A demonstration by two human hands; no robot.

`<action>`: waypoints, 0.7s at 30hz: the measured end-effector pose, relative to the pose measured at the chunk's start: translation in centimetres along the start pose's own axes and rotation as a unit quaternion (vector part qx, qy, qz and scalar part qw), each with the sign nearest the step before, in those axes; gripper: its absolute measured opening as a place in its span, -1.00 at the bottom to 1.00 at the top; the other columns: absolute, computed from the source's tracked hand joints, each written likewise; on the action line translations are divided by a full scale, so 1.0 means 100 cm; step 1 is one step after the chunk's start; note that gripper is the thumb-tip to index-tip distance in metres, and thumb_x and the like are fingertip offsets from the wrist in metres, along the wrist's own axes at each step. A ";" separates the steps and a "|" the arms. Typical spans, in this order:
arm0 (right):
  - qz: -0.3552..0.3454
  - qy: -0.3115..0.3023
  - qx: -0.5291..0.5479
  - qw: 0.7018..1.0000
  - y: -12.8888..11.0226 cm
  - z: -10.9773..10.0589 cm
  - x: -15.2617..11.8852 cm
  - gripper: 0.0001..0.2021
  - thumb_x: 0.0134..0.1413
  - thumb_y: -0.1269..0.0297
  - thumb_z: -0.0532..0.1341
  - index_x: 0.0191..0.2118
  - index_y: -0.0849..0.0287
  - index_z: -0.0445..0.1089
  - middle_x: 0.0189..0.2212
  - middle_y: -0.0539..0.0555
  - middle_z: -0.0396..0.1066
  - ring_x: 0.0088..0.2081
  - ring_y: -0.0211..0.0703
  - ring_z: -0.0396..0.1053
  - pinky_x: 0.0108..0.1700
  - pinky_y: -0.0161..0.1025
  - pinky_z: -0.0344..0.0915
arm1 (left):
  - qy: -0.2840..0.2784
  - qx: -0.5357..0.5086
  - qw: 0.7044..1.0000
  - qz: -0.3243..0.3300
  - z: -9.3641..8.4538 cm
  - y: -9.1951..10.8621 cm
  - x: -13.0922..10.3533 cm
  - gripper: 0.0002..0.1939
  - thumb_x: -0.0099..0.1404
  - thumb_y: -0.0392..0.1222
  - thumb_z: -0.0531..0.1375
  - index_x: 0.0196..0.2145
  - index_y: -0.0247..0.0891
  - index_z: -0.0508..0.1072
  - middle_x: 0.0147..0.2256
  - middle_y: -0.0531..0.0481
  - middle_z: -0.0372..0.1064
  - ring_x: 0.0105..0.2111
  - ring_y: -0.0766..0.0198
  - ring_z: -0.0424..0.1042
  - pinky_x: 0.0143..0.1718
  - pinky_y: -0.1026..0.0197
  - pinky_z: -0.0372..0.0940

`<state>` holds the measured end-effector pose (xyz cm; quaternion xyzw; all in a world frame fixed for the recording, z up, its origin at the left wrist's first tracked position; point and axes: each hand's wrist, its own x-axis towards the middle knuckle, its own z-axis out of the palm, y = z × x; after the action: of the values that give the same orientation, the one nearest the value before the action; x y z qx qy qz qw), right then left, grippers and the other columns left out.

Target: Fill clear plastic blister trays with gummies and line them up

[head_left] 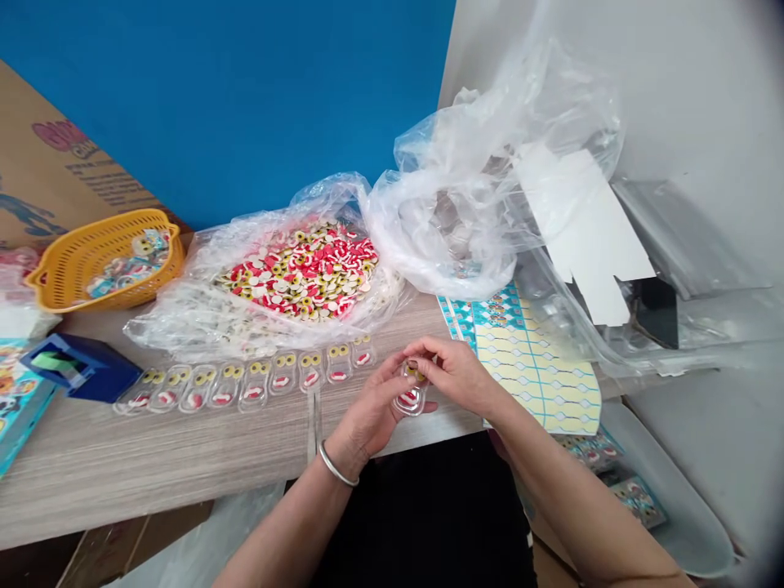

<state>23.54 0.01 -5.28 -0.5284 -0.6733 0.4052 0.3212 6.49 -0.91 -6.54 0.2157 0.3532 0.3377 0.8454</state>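
Carton (79,155) at left, cut off by frame edge. Yellow basket (77,249): small packs (126,271) inside, details blurred. Clear bag (177,322), open, heaped with red, white and yellow pieces (306,273). Left hand (375,408) clamped on a clear shell (410,401), red piece visible in its near end. Right hand (456,371) touches far end, hiding part; cannot tell if fingertips pinch. Far right: bin (689,523) holding packs, partly behind forearm (569,478).

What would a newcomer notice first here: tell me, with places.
First, the heap of red, white and yellow pieces in a clear bag, before the blue wall. Then the orange basket at left and, front centre, the left hand holding a clear case, the right hand at its top.
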 end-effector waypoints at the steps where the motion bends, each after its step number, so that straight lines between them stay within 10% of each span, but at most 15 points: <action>1: -0.010 0.014 -0.020 1.000 0.001 0.002 -0.001 -0.81 0.21 0.41 0.17 -0.14 0.10 0.51 -0.29 0.00 0.56 -0.29 -0.20 0.47 -0.18 -0.24 0.34 | 0.010 0.010 1.000 0.012 -0.001 -0.002 -0.001 -0.48 0.09 -0.26 0.42 0.04 -0.23 0.49 -0.11 -0.11 0.50 -0.13 0.10 0.50 -0.03 -0.05 0.42; 8: -0.011 0.071 -0.054 0.996 0.009 0.010 -0.003 -0.85 0.14 0.39 0.26 -0.16 0.13 0.49 -0.22 0.04 0.49 -0.27 -0.20 0.40 -0.19 -0.24 0.32 | 0.006 0.025 0.998 0.051 -0.008 -0.006 -0.001 -0.47 0.07 -0.30 0.43 0.04 -0.23 0.52 -0.03 -0.15 0.51 -0.12 0.15 0.50 0.01 0.04 0.37; 14: 0.054 0.024 -0.019 0.998 0.019 0.012 -0.003 -0.87 0.16 0.21 0.30 -0.25 0.14 0.53 -0.32 0.03 0.48 -0.29 -0.19 0.38 -0.23 -0.24 0.27 | 0.042 0.044 0.997 0.046 -0.013 -0.009 -0.003 0.13 0.05 -0.32 0.46 0.44 -0.15 -0.03 -0.19 -0.04 0.55 -0.20 0.23 0.51 0.01 0.09 0.33; 21: 0.084 0.003 0.050 0.995 0.025 0.019 0.004 -0.75 0.14 0.10 0.30 -0.43 0.15 0.41 -0.48 -0.04 0.40 -0.43 -0.23 0.31 -0.36 -0.28 0.22 | 0.017 0.063 0.998 0.028 -0.015 -0.008 -0.001 0.18 0.05 -0.32 0.42 0.46 -0.21 -0.15 -0.26 0.00 0.55 -0.27 0.23 0.52 0.01 0.06 0.33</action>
<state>22.95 0.25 -8.34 -0.5675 -0.6043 0.4628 0.3139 5.67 -1.29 -7.93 0.2723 0.3815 0.3421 0.8144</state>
